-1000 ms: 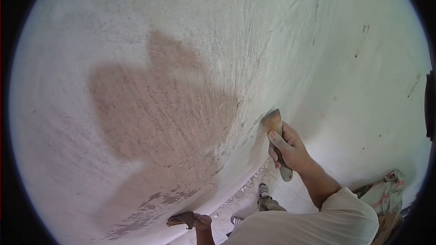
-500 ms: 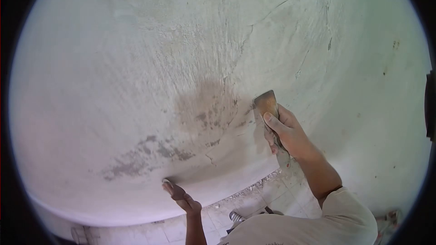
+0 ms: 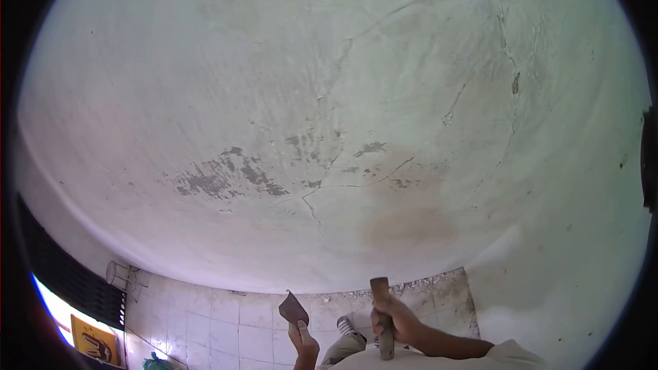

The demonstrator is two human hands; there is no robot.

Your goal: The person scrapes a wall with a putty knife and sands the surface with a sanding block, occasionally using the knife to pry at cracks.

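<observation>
My left hand (image 3: pixel 303 342), low in the head view, is closed around a putty knife (image 3: pixel 293 309) with a dark, flared blade that points up. To its right, my right hand (image 3: pixel 403 323) grips a scraper (image 3: pixel 380 290). Its narrow flat blade sticks up above my fingers and its handle comes out below them. Both tools appear apart from the pale plastered wall (image 3: pixel 226 82) in front of me. Grey bare patches (image 3: pixel 205 179) and thin cracks mark the wall's surface.
Crumbled debris (image 3: pixel 425 284) lies along the foot of the wall on the tiled floor (image 3: pixel 212 329). A striped shoe (image 3: pixel 345 326) shows below me. At the lower left are a round light-coloured object (image 3: pixel 118 273), a yellow panel (image 3: pixel 96 342) and a green bag (image 3: pixel 156 362).
Both hands have come down from the wall toward my body, the right one also moving left, each with its tool. The view has shifted, showing more floor.
</observation>
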